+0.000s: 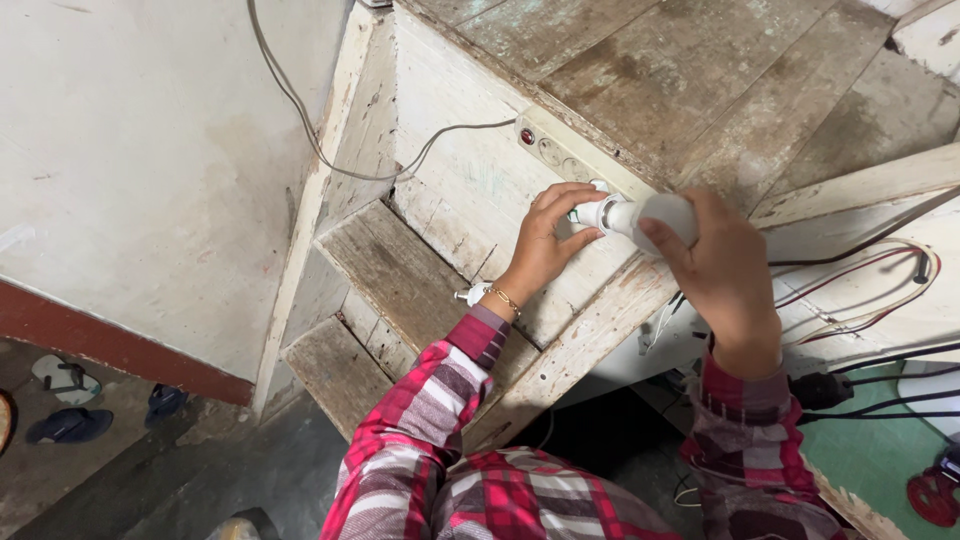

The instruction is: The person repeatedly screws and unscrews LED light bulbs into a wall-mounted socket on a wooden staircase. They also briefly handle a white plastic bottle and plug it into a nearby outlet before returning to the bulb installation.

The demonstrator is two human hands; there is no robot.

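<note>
Head view, looking down a set of worn, whitewashed wooden steps (400, 270) set against a pale wall (130, 150). A person in a red, white and grey plaid shirt reaches forward with both hands. The right hand (725, 275) is closed around the rounded body of a white light bulb (650, 212), fingers wrapped over the top of it. The bulb lies roughly level, its narrow base pointing left. The left hand (548, 240) meets it there, fingertips pinched on the bulb's base and on a small white fitting at its tip; exactly what that fitting is cannot be made out. A thin gold bracelet (505, 298) circles the left wrist.

Just above the hands, a cream power strip (560, 155) with a red indicator light is fixed along the edge of a wooden plank, and a grey cable (330, 150) runs from it up the wall. To the right, red, white and black wires (860, 280) loop over a white surface. At lower left, sandals (65, 400) lie on the concrete floor.
</note>
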